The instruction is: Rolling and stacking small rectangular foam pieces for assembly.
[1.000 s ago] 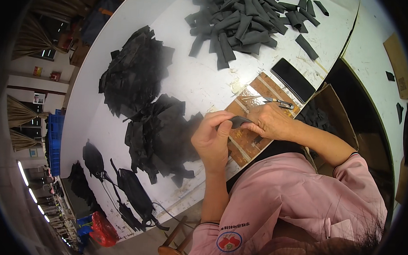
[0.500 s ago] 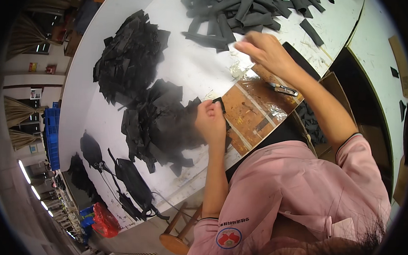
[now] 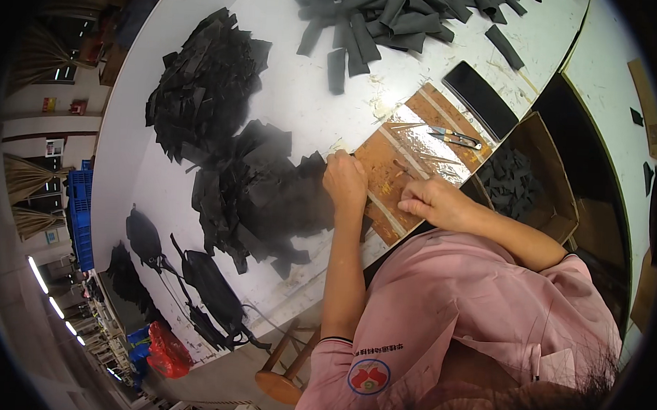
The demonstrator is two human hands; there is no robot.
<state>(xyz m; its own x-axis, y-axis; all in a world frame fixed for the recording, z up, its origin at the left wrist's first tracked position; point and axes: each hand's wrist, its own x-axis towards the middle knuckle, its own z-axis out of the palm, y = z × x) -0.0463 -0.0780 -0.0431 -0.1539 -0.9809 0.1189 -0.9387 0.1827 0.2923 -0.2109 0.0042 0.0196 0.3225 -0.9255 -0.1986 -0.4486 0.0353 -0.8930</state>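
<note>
Along the near edge of the white table (image 3: 297, 86), a brown board (image 3: 384, 184) sits close to the body, probably so the arms needn't stretch; the left hand (image 3: 346, 182) is curled at its left edge, right by the heap of flat dark pieces (image 3: 259, 202), which I'd guess keeps them easy to grab; can't tell if it's clamped on one; the right hand (image 3: 435, 201) is over the board, fingers bent in, nothing visible, tips hidden, so can't tell there either; snips (image 3: 456, 139) lie on the board, handy I reckon; dark rolled strips (image 3: 406, 21) pile farther off, maybe so the lots don't mix.
</note>
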